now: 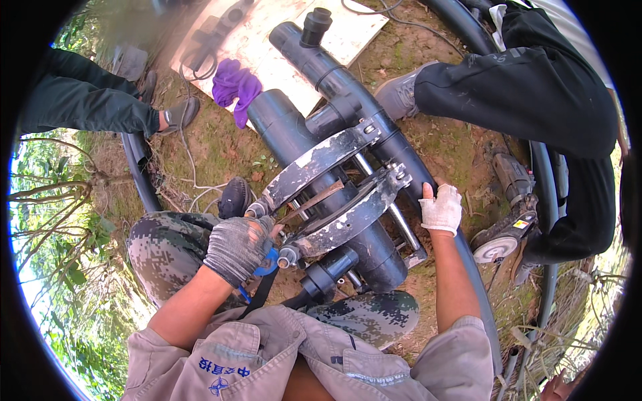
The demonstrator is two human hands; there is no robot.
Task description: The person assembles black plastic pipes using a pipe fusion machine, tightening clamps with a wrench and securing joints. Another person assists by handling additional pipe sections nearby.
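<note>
My left hand (239,248), in a grey striped knit glove, is closed at the near bolts of a paint-worn black pipe clamp (314,167). A brown, flat, blade-like strip (314,202) runs from its fingers into the gap between the two clamp rings. Inside the rings lies a thick black plastic pipe (364,250) with a side branch. My right hand (442,208), in a white glove, is wrapped on a long curved black pipe (404,155) right of the clamp; its far fingers are partly hidden.
A purple cloth (235,85) lies by a pale board (348,43) with a loose black fitting (316,27). An angle grinder (513,194) with a white disc is on the ground at right. People's legs (515,100) stand right and far left (93,100). Cables cross the dirt.
</note>
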